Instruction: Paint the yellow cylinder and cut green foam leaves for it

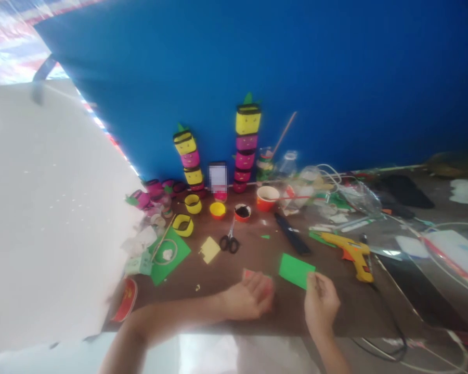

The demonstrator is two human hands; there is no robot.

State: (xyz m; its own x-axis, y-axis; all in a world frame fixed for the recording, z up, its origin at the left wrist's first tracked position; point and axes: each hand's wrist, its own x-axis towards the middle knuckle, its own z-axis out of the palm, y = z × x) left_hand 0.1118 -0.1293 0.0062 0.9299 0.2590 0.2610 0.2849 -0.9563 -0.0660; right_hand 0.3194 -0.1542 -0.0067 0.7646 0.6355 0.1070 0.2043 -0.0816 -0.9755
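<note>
Two bare hands work over a brown bench, one near its front edge and one farther to the right. The right hand (322, 301) has its grip closed in a pinch, thumb and fingers on the lower right corner of a green card (295, 270), which reaches away to the left over the bench (214, 278). The left hand (249, 297) is blurred, its fingers curled beside a reddish piece (249, 273); whether its grip is closed on that piece or merely touching it, I cannot tell. Right of the green card lies a yellow glue gun (353, 252), and behind the card a long black object (291, 234) lies slantwise. Farther left, scissors (229, 243) with black handles point away from the person, just beside a pale yellow scrap (209, 250). Behind them are a small cup with dark contents (242, 212), a yellow-lined cup (217, 210) and a larger red and white tub (268, 198). Two stacks of yellow and magenta rings, a shorter one (190, 161) and a taller one (246, 148), stand against a blue panel (315, 78). Two loose yellow rings, one nearer (183, 225) and one behind (193, 204), are near a green sheet (181, 254), where a round clear ring (166, 252) encircles something white.
</note>
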